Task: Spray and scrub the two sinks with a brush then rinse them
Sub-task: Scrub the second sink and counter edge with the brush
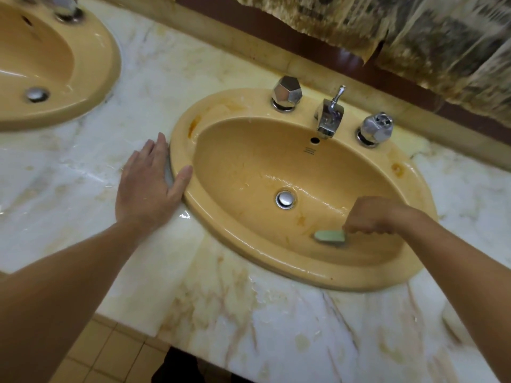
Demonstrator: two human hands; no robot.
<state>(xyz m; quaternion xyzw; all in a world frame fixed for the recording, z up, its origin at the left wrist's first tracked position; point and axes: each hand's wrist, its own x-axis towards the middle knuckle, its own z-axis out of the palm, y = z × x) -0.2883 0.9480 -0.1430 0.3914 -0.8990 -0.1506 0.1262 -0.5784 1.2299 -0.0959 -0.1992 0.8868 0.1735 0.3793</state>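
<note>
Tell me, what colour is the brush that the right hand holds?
Pale green. The brush, gripped by the right hand, shows in the head view.

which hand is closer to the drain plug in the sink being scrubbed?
Right. The right hand grips the brush inside the basin, just beside the drain plug; the left hand rests outside the rim.

Under the left hand (pixel 148 186) the worktop (pixel 221 313) is polished, veined marble, wet and yellow-stained. Between the hands, the sink (pixel 249 167) is glossy tan ceramic with rusty smears. Beyond it the tap (pixel 329 117) and faceted knobs (pixel 287 92) are shiny chrome. The right hand (pixel 370 215) grips a matt pale-green plastic brush (pixel 330 236).
</note>
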